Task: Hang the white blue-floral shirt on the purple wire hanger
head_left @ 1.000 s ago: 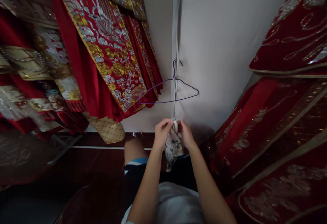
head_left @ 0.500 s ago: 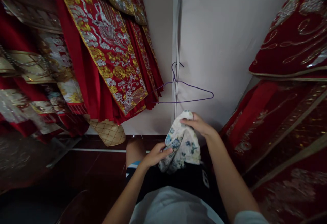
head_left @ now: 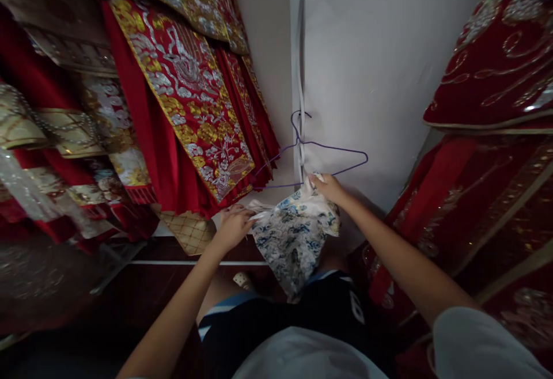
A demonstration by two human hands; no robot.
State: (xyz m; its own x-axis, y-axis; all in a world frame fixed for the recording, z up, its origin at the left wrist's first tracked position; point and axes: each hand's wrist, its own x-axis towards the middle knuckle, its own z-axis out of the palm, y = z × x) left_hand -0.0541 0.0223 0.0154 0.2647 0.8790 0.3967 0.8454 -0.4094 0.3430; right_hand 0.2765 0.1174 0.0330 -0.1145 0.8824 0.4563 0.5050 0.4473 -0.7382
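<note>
The cloth [head_left: 296,235] hangs between both hands, the left hand [head_left: 235,224] clamped on one side, the right hand [head_left: 329,188] pinching its top edge. Raised carelessly, it could snag the hanger [head_left: 298,138] close behind.

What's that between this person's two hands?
In the head view, a floral cloth spans the space between the left hand and the right hand, which both hold it.

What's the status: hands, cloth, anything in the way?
Left hand, right hand: both gripping floral cloth. Cloth spread between them. Purple hanger just behind.
</note>
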